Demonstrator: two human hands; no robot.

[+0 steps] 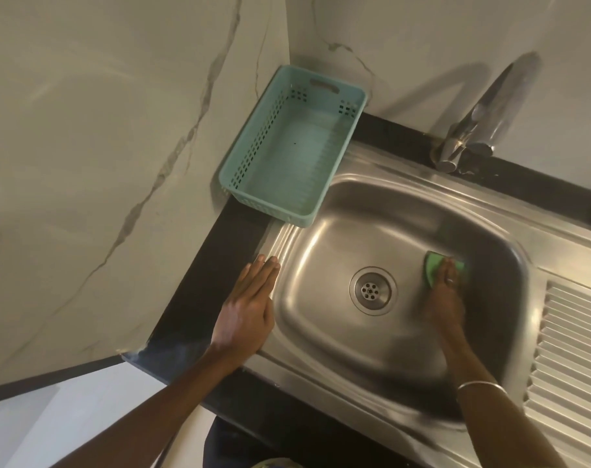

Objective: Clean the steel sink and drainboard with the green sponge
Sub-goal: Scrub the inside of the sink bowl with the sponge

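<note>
The steel sink (pixel 338 238) fills the middle of the view, with its round drain (pixel 371 291) at the bottom of the bowl. My right hand (pixel 446 295) is inside the bowl, right of the drain, pressing the green sponge (pixel 434 265) against the bottom; fingers cover most of the sponge and the hand is motion-blurred. My left hand (pixel 250 309) lies flat with straight fingers on the sink's left rim and the black counter edge. The ribbed drainboard (pixel 577 349) lies at the right.
An empty teal plastic basket (pixel 250 157) stands in the back left corner, overlapping the sink rim. A chrome faucet (pixel 479 123) rises behind the bowl. Marble-look walls close the left and back. The black counter (pixel 199 282) frames the sink.
</note>
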